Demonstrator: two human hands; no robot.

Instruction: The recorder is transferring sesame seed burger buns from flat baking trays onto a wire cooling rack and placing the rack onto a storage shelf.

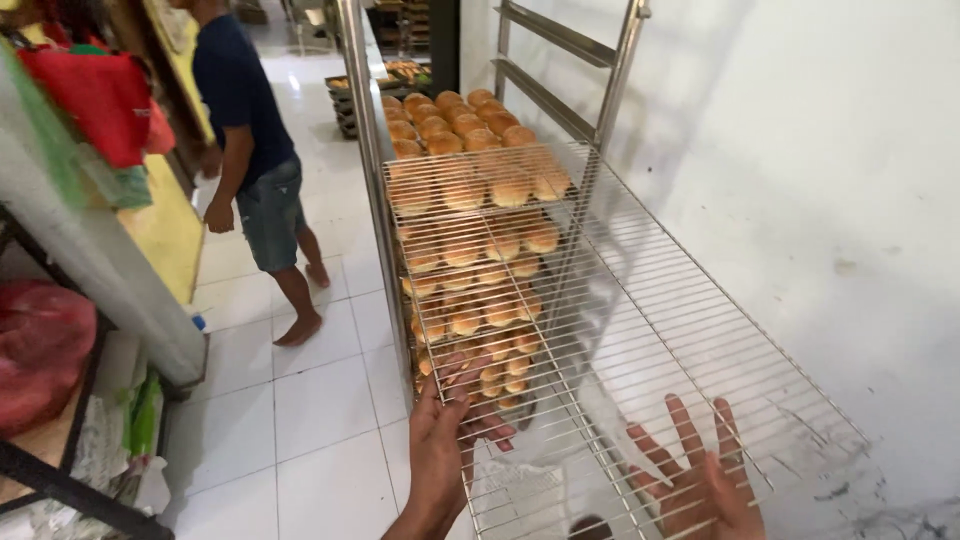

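Note:
I hold a large empty wire cooling rack (pixel 690 330) out in front of me, tilted toward the white wall. My left hand (pixel 440 450) grips its near left edge, fingers curled through the wires. My right hand (pixel 700 480) lies under the near right part with fingers spread, pressing against the mesh. Behind the wire rack stands a tall steel trolley (pixel 365 150) whose shelves carry several rows of golden round buns (pixel 465 125).
A person in a dark shirt and denim shorts (pixel 250 160) walks barefoot on the white tiled floor (pixel 310 400) at left. A shelf with red bags (pixel 40 350) and papers stands at far left. More trays of buns (pixel 400 72) sit farther back.

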